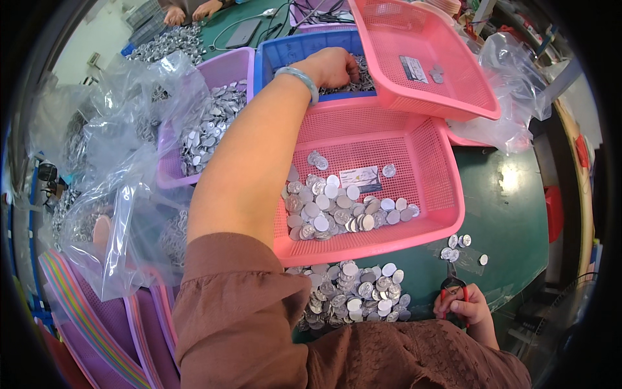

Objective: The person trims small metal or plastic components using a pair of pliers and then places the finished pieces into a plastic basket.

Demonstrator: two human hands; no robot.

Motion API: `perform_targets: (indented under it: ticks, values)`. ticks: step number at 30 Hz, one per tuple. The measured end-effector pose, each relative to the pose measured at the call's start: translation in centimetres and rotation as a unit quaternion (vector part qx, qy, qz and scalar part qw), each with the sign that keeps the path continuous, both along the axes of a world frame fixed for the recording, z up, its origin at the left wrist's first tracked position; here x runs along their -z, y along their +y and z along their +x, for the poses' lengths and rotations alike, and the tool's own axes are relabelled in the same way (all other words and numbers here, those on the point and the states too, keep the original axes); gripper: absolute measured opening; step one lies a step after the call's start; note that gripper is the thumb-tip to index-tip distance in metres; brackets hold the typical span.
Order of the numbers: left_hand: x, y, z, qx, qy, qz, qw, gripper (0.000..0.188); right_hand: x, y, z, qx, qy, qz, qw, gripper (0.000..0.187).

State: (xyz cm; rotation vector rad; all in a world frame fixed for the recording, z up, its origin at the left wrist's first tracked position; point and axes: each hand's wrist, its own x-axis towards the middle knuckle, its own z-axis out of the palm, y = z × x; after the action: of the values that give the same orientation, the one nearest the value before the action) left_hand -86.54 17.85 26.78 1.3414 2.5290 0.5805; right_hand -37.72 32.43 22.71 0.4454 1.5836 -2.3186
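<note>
My left arm stretches across to a blue basket (278,52) at the far side. Inside it my left hand (334,67), a pale bangle at the wrist, has its fingers curled down among small metal links (364,84); what they pinch, if anything, is hidden. My right hand (468,306), near the table's front right, is closed round the red handles of small pliers (453,284). Their thin tip points away from me, beside a few silver discs (455,248). A pink basket (363,249) between my hands holds many silver discs (324,206). More loose discs (353,295) lie before me.
A second pink basket (427,52) rests tilted at the back right. Purple basket (243,65) with metal pieces stands left, beside clear plastic bags (123,214). Another person's hands (191,13) are at the far left, near a metal pile (170,45) and a phone (243,34).
</note>
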Motion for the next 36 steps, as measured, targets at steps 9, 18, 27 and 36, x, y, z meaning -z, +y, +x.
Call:
perform_targets:
  ticks: [9,18,27,36]
  values:
    - [-1.1,-1.5,1.5,0.001,0.153,-0.119,0.981,0.043,0.2,0.1,-0.1,-0.004,0.016,-0.008,1.0,0.018]
    - [0.1,-3.3,0.3,-0.103,0.159,0.0,0.982,0.032,0.1,0.2,-0.1,-0.011,0.005,-0.012,1.0,0.017]
    - [-0.2,-5.3,0.2,-0.113,0.141,-0.042,0.983,0.034,0.4,0.4,0.1,-0.015,0.008,-0.022,1.0,0.017]
    - [0.3,-6.3,-0.9,-0.117,0.038,0.018,0.992,0.024,0.2,0.5,0.0,-0.028,0.017,-0.021,0.999,0.016]
